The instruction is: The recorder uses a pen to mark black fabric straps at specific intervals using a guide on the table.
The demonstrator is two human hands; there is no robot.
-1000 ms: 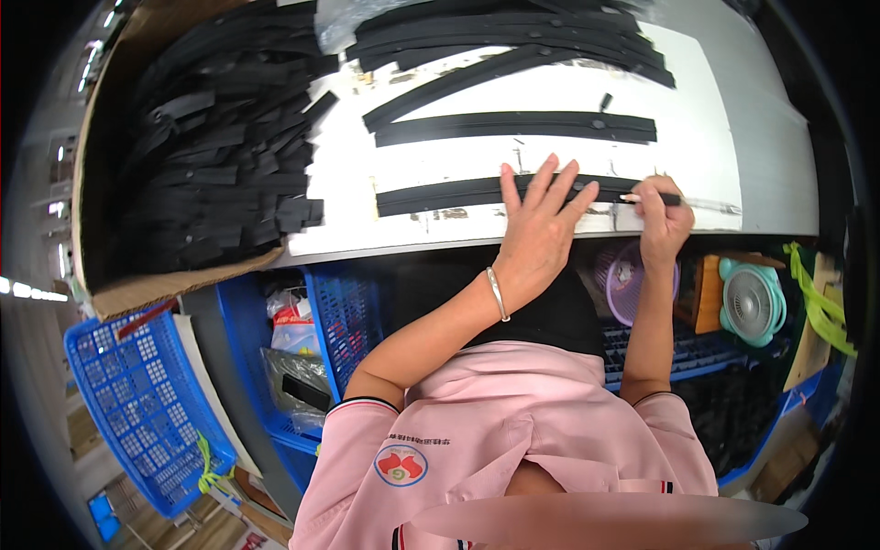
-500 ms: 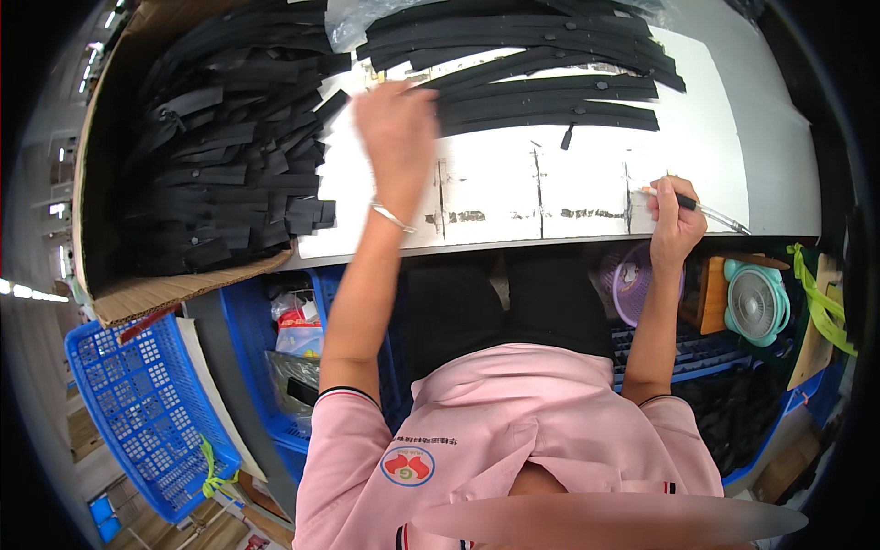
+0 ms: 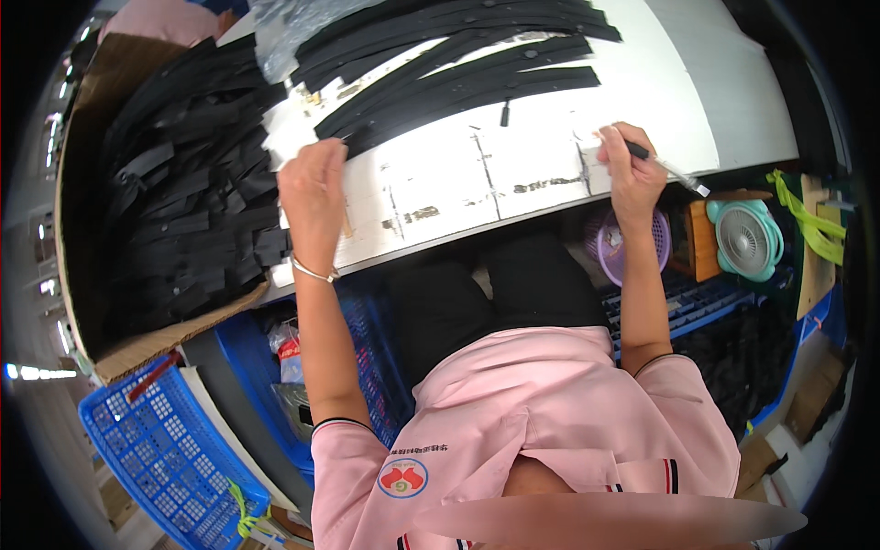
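Observation:
My left hand (image 3: 312, 188) rests knuckles-up on the left end of the white table (image 3: 660, 101), fingers curled, beside a heap of black strips (image 3: 183, 202) in a cardboard box. Whether it grips anything is hidden under the fingers. My right hand (image 3: 632, 174) sits at the table's near edge, shut on a slim pen (image 3: 674, 171) that points right. Several long black strips (image 3: 458, 78) lie fanned across the far side of the table. A small black piece (image 3: 504, 114) lies just in front of them.
Dark marks run across the tabletop between my hands. Under the table stand blue crates (image 3: 697, 298), a purple basket (image 3: 612, 249) and a teal fan (image 3: 744, 238). A blue mesh basket (image 3: 156, 449) sits at lower left. A clear plastic bag (image 3: 293, 27) lies at the far left.
The long strip in front of me has gone up to the fanned stack. My left hand then swung left and back to the table's left end. My right hand has stayed put with the pen.

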